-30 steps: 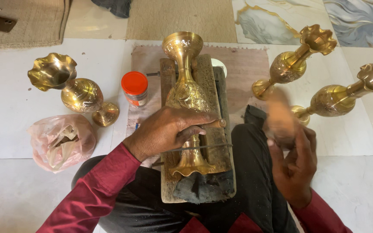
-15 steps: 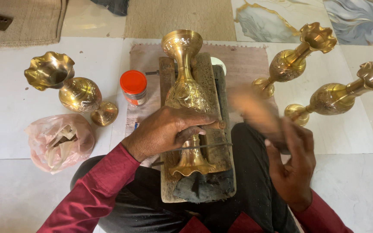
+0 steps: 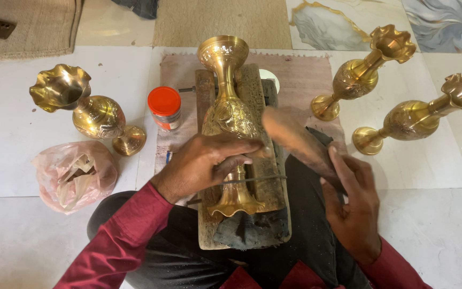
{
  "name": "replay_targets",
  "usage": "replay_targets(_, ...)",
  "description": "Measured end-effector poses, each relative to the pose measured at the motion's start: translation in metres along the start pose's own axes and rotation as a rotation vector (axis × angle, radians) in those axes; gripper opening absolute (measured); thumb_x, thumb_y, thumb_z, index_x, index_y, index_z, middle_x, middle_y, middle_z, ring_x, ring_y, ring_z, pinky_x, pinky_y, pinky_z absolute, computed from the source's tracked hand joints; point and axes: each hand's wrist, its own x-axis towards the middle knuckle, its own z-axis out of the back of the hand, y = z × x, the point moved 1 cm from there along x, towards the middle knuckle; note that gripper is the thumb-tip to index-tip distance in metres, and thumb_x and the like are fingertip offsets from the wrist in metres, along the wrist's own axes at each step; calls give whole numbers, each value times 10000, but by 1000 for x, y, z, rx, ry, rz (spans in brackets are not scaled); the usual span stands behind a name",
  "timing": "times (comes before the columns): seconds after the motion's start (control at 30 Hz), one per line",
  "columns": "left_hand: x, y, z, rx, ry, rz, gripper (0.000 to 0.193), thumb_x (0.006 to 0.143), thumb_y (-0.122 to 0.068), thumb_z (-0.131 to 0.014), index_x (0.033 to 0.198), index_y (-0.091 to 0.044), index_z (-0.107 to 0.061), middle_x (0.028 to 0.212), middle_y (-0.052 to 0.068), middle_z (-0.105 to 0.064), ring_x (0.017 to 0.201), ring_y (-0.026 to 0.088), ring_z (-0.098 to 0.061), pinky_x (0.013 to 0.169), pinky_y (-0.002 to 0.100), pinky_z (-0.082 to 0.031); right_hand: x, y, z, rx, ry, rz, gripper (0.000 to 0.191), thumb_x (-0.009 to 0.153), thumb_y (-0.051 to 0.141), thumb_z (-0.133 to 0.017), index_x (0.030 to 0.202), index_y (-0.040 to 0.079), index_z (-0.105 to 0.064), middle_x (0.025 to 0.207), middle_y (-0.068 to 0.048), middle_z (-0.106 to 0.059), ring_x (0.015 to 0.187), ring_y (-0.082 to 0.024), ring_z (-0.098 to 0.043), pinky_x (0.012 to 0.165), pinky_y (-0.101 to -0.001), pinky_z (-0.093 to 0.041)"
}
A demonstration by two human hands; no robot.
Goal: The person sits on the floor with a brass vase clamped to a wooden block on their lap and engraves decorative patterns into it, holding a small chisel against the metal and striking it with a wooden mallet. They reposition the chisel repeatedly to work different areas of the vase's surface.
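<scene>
Brass vase [image 3: 230,115] is pinned on the wooden block [image 3: 252,214] by the left hand [image 3: 204,163], while a blurred mallet [image 3: 295,142] is gripped in the right hand [image 3: 354,208].

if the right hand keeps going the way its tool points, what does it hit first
Most likely the brass vase lying on the wooden block. The right hand holds a blurred wooden tool aimed up-left at the vase's body, just beyond the left hand's fingers; depth is unclear.

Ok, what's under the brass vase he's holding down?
The brass vase lies on a worn wooden block, with dark cloth bunched at the near end. The left hand covers the vase's middle, so the contact there is hidden.
</scene>
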Motion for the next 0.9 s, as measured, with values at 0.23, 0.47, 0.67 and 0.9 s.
replay_targets(0.23,-20,4,-35,-17,-283,145,340,937,25,-740,1250,-71,-650,1232,142,-744,1007,220,-807,776,272,-652,17,-6,2,-18,198,33,677,829,-22,-711,1469,147,-568,1176,-161,-610,1060,-350,-625,883,-454,-523)
replay_targets(0.47,-31,-13,-57,122,-533,200,386,889,18,-774,1235,-58,-623,1162,166,-749,985,261,-792,761,330,-652,45,-7,16,-174,200,180,696,809,-45,-697,1459,178,-587,1152,-158,-615,1037,-336,-600,893,-471,-489)
replay_targets(0.67,-28,-18,-63,149,-594,211,382,900,20,-776,1238,-65,-620,1151,153,-747,997,261,-786,767,324,-644,74,0,37,-369,271,328,713,790,-10,-701,1453,218,-573,1198,-138,-622,1027,-314,-609,905,-475,-507)
replay_targets(0.9,-29,-18,-67,164,-632,219,337,882,28,-788,1176,-89,-671,1088,116,-755,959,271,-791,793,347,-625,98,22,49,223,216,352,692,908,-43,-652,1526,208,-468,1262,-100,-577,1095,-227,-596,899,-338,-568)
